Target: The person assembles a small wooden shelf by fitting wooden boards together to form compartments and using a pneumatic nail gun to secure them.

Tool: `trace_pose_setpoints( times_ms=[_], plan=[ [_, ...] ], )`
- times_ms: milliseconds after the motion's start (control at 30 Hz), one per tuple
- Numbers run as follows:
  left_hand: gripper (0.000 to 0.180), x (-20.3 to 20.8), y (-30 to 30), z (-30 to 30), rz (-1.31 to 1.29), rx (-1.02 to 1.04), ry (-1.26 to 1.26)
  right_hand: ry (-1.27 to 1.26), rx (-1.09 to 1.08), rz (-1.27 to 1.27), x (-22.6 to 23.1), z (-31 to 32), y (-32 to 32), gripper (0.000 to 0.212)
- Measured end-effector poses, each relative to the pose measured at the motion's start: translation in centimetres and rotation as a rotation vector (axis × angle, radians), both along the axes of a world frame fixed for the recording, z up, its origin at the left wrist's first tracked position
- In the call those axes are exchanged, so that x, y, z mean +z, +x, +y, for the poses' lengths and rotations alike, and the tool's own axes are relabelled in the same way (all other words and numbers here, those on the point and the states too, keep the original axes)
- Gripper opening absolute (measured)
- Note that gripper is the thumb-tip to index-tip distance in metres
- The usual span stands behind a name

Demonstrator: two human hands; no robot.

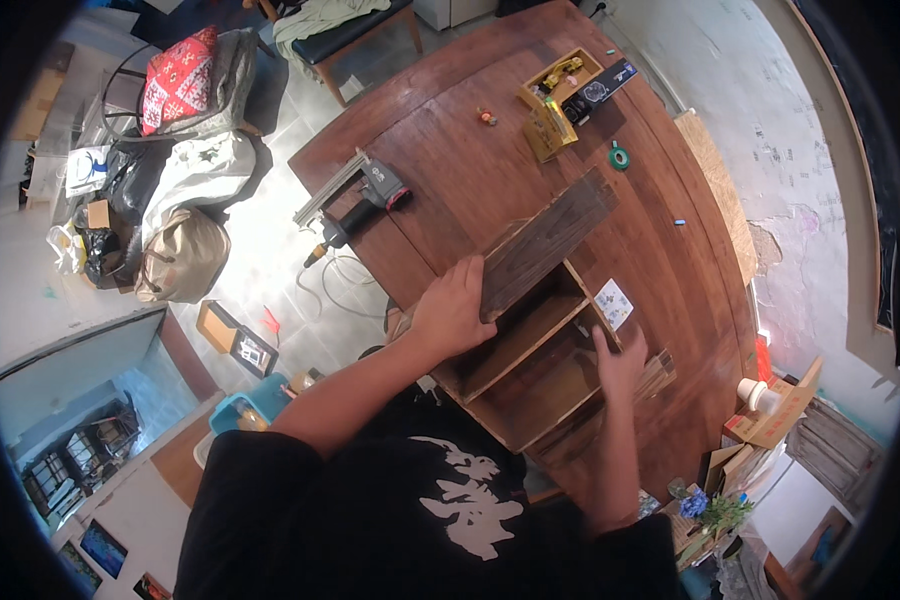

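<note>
On the table in front of me is an open wooden box [523,377] with a divider across its inside. A dark, weathered wooden board [552,244] lies slanting along its far left side and sticks out past the far end. My left hand [454,308] is closed over the near end of this board, fingers on its outer side and thumb toward the box. My right hand [619,362] grips the box's right wall, the thumb reaching inside. Some of its fingers are hidden. A small white printed card [613,303] lies just beyond the right wall.
A nail gun [368,200] with a hose rests at the left edge of the brown table [440,150]. Farther off are a wooden tray [560,75], a yellow box [548,131], a black box [598,91] and green tape [618,155]. A cup [755,393] stands at right.
</note>
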State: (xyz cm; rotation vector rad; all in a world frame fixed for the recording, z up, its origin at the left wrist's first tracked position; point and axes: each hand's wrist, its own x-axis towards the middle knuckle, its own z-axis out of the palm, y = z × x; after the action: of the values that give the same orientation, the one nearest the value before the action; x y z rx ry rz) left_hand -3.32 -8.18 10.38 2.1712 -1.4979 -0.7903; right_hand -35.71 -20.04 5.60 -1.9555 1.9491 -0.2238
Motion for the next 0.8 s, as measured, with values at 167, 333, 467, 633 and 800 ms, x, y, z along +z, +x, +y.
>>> trace_pose_setpoints(
  times_ms=[167, 333, 467, 633, 800],
  plan=[
    [0.100, 0.2, 1.5, -0.7, 0.227, -0.018, 0.021, 0.269, -0.491, -0.608, -0.9, 5.7, -0.6, 0.076],
    [0.100, -6.4, 4.8, -3.4, 0.737, -0.209, -0.204, 0.089, -0.268, -0.324, -4.7, 6.7, -4.4, 0.061],
    [0.103, -7.5, 5.1, -6.4, 0.871, -0.323, -0.212, 0.154, -0.399, -0.745, -5.0, 7.6, -5.1, 0.061],
    [0.103, -6.1, 5.5, -6.9, 0.751, -0.347, -0.212, 0.154, -0.405, -0.710, -4.1, 7.9, -5.0, 0.062],
    [0.101, -5.5, 5.5, -6.9, 0.688, -0.341, -0.212, 0.173, -0.481, -0.759, -4.0, 8.1, -4.1, 0.062]
  ],
)
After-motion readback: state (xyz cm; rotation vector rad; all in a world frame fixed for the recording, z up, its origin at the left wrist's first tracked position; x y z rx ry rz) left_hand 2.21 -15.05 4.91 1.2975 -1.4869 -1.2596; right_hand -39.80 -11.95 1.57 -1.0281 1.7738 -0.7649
